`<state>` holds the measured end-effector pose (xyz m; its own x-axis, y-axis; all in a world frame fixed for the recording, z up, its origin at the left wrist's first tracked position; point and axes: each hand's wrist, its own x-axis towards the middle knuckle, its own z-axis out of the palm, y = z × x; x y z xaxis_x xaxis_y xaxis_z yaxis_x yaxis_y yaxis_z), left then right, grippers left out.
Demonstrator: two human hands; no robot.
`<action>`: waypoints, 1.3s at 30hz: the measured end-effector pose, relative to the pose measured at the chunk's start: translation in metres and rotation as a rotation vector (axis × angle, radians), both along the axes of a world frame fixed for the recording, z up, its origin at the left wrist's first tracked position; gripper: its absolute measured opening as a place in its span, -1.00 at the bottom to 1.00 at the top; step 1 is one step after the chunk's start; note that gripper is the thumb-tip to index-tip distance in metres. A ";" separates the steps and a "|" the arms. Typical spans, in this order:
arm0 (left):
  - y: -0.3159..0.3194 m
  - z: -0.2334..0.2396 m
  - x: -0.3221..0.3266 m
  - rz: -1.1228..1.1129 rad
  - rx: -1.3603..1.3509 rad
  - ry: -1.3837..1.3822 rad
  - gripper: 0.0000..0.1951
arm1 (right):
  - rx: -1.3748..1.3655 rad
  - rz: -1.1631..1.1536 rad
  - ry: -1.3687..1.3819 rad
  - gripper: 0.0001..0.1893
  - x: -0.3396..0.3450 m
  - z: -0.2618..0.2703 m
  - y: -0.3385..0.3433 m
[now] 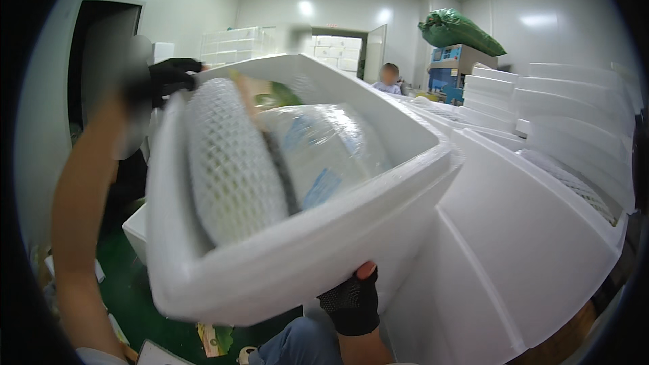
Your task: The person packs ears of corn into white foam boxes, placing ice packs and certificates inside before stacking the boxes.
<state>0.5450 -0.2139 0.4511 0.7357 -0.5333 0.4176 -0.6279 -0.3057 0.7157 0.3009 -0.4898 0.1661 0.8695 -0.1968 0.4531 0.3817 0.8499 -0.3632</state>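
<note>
A white polystyrene foam box, tilted, is held up in front of me. My left hand, in a black fingerless glove, grips its far left rim. Below the near right side, my right hand, in a like glove, supports the box with the thumb up against its wall. Inside lie a pale green item in a white foam net sleeve, a clear plastic bag with blue marks, and a piece of printed card behind them.
More foam boxes stand at the right, beside stacked foam boxes. A green sack lies on a blue machine. Another person is at the back. Printed card lies on the green floor.
</note>
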 end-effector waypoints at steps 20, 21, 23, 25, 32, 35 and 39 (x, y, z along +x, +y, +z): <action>-0.189 -0.090 -0.098 -0.355 -0.144 -0.374 -0.21 | -0.496 -0.909 -0.005 -0.76 0.037 0.018 -0.085; -0.198 -0.082 -0.093 -0.338 -0.166 -0.329 -0.25 | -0.699 -1.099 0.055 -0.78 0.043 0.022 -0.092; -0.207 -0.073 -0.070 -0.287 -0.090 -0.470 -0.27 | -0.391 -0.881 0.072 -0.74 0.046 0.048 -0.084; -0.203 -0.091 -0.045 -0.157 -0.013 -0.491 -0.31 | -0.238 -0.780 0.066 -0.78 0.067 0.032 -0.067; -0.200 -0.104 -0.050 -0.272 -0.106 -0.523 -0.12 | -0.108 -0.957 0.077 -0.75 0.060 0.024 -0.057; -0.134 -0.145 -0.059 -0.047 -0.235 -0.555 -0.08 | -0.002 -0.661 -0.045 -0.68 0.052 -0.003 -0.042; 0.062 -0.251 -0.067 0.172 -0.033 -0.187 -0.42 | -0.575 -0.625 0.072 -0.68 0.061 -0.025 0.034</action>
<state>0.4776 -0.1521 0.2001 0.7224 -0.3911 0.5702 -0.6914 -0.3977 0.6031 0.3615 -0.4562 0.1412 0.7079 -0.4071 0.5772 0.6788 0.1666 -0.7151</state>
